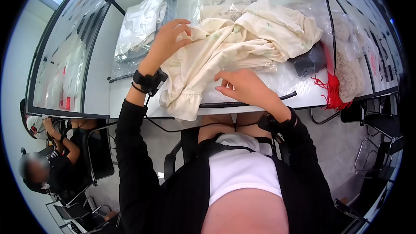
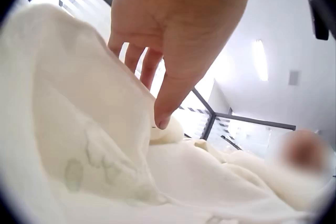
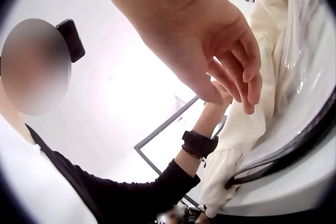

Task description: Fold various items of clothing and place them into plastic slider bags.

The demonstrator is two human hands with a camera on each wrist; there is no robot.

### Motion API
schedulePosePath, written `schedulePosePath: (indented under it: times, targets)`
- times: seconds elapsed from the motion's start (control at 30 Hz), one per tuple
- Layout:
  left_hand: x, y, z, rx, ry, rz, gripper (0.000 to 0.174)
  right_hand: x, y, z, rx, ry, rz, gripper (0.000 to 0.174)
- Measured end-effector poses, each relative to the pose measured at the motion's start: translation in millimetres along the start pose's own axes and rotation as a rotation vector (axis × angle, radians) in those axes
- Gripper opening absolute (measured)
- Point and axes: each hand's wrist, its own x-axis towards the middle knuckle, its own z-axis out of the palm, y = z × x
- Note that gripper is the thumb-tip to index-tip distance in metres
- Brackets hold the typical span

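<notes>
A cream garment (image 1: 216, 45) with faint green print lies rumpled and twisted across the white table, and its frilled end (image 1: 184, 104) hangs over the front edge. My left hand (image 1: 170, 39) is at the garment's left side, thumb and fingers bent and apart. In the left wrist view the thumb (image 2: 165, 111) reaches down to a fold of cream cloth (image 2: 100, 124), and the other fingertips are hidden behind it. My right hand (image 1: 245, 84) hovers near the front edge, below the garment, with its fingers loosely bent and nothing between them.
Clear-bagged folded clothes (image 1: 141, 26) lie at the back left. A dark bundle (image 1: 308, 60), red tassels (image 1: 333, 91) and a fluffy beige item (image 1: 349, 73) are on the right. A black strip (image 1: 242, 104) runs along the front. Black-framed panels flank the table; another person (image 1: 65, 160) sits left.
</notes>
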Motion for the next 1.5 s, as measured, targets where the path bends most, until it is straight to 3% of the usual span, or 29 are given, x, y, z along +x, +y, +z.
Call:
schedulePosePath:
  times: [0.1,0.13,0.23,0.33,0.43,1.03,1.5]
  targets:
    - [3.1,-3.9,6.3,-0.020,-0.051,-0.004,0.016,16.4,0.2,0.6,0.162,0.134,0.070,0.018]
    - [5.1,-6.3,9.7,-0.026,-0.045,-0.008,0.016,34.8,5.3,0.5,0.238,0.258,0.017,0.019]
    - [2.7,-7.4,15.7,-0.059,-0.045,-0.037,0.017,73.5,20.1,-9.0,0.063,0.429,-0.069,0.021]
    - [3.3,-6.9,15.8,-0.108,-0.068,-0.071,0.020,109.1,45.8,-12.8,-0.110,0.480,-0.158,0.023]
    - [4.2,-9.1,16.7,-0.119,-0.065,-0.090,0.023,127.2,61.7,-5.5,0.003,0.250,0.008,0.025]
    - [8.6,-9.4,25.3,-0.206,-0.069,-0.101,0.015,122.7,90.9,18.3,0.516,0.198,0.119,0.019]
    - [-3.1,-9.5,24.8,-0.279,-0.115,-0.145,0.010,121.4,90.2,19.4,0.514,0.216,0.082,0.021]
